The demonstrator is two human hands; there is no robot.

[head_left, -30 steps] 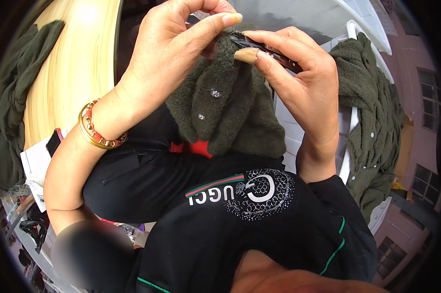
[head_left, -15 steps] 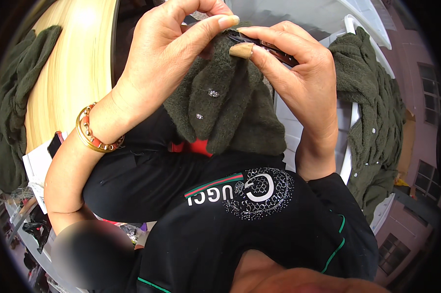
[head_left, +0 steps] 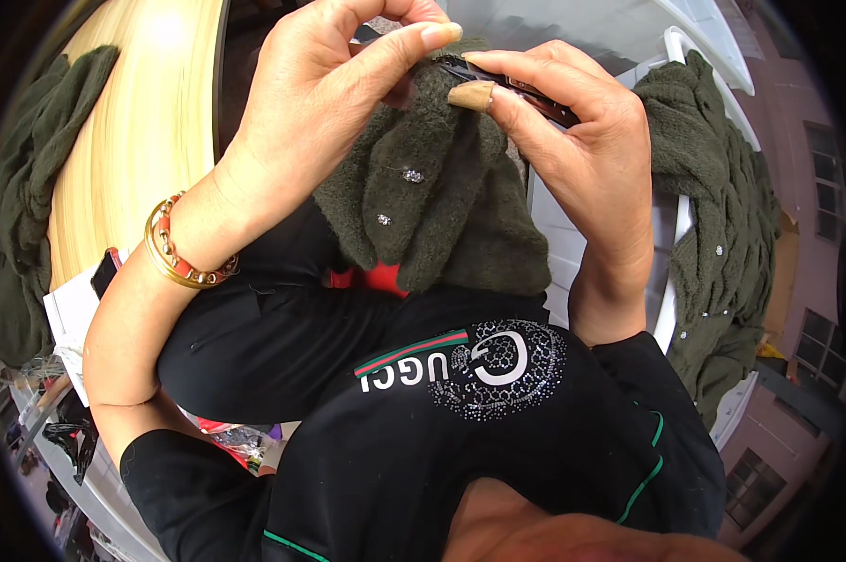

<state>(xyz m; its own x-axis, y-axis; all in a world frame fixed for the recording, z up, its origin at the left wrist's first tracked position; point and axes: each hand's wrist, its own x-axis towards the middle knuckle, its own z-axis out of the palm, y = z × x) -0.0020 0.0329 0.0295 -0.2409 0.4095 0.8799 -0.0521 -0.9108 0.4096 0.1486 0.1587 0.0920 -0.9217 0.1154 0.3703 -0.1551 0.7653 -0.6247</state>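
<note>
My left hand point(head_left: 320, 103) pinches the top edge of a dark green knitted garment point(head_left: 432, 211) that hangs down over my lap, with two small shiny studs on its front. My right hand point(head_left: 573, 140) grips a small dark tool point(head_left: 526, 89), like a thread clipper, with its tip against the same top edge of the knit, right beside my left thumb. A gold and red bangle point(head_left: 175, 248) sits on my left wrist. I wear a black top with a sparkly round print point(head_left: 498, 370).
A pile of the same green knitwear point(head_left: 713, 215) lies on a white plastic chair point(head_left: 671, 309) at the right. More green knit point(head_left: 29, 197) drapes over a pale wooden table point(head_left: 137, 140) at the left. Papers and clutter point(head_left: 67, 328) sit low on the left.
Both hands and the garment shifted slightly upward in view; the right hand's tool stays at the knit's top edge. The grips are unchanged.
</note>
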